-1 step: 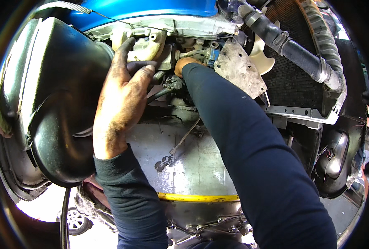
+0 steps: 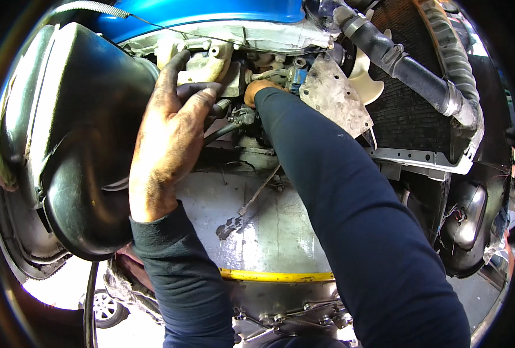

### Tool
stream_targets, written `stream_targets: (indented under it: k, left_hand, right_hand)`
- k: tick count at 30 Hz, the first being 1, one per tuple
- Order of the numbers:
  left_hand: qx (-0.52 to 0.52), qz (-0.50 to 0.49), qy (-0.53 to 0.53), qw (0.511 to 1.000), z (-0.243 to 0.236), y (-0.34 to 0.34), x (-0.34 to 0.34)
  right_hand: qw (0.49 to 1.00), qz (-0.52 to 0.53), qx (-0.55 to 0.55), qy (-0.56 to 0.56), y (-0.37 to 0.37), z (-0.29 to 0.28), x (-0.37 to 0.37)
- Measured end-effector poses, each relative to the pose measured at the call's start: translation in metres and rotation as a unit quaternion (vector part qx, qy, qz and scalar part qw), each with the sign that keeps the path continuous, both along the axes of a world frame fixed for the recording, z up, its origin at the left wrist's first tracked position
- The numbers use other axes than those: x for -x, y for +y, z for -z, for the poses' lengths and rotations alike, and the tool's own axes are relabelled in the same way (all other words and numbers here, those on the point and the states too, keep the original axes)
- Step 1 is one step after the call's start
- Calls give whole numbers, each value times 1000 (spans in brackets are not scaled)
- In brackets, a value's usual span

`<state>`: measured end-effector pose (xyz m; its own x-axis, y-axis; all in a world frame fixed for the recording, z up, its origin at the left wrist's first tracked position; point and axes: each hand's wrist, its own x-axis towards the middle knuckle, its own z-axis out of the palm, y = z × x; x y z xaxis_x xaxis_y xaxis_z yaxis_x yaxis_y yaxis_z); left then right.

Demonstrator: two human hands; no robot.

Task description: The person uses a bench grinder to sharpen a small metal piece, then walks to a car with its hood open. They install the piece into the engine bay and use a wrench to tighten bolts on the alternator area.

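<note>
My left hand (image 2: 167,145), smeared with grease, reaches up to a pale metal bracket (image 2: 208,61) on the engine. Its fingers curl around a thin black hose (image 2: 234,123) that ends in a small fitting, and one finger points up along the bracket. My right hand (image 2: 257,88) is pushed deep between engine parts just right of that fitting. Only a small part near the wrist shows, and the fingers are hidden. Both forearms wear dark blue sleeves.
A big black plastic housing (image 2: 77,145) fills the left side. A grey metal plate (image 2: 335,95), a white fan (image 2: 367,72), a dark radiator (image 2: 411,119) and thick black hoses (image 2: 408,69) lie to the right. A silver panel with a yellow stripe (image 2: 275,275) sits below, and a car wheel (image 2: 104,310) shows at the bottom left.
</note>
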<state>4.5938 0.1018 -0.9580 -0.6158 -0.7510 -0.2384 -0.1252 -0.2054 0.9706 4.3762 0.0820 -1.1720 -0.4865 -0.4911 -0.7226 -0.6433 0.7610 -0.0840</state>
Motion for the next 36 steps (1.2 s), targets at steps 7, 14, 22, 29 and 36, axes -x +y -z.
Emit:
stream_targets:
  k: [7,14,22,29,36]
  left_hand:
    - [15,-41,45,998,0,-6,0]
    - [29,-52,35,998,4,-10,1]
    - [29,-65,15,997,4,-7,3]
    - [75,-64,-16,995,6,-10,4]
    - [66,-50,-12,996,8,-10,3]
  right_hand:
    - [999,-34,9,41,-3,17,3]
    - [998,-44,6,46,-8,22,9]
    - [999,-24,5,48,-6,17,6]
    - [998,-55,7,25,1,3,5]
    - [998,-53,2,37,1,-5,1]
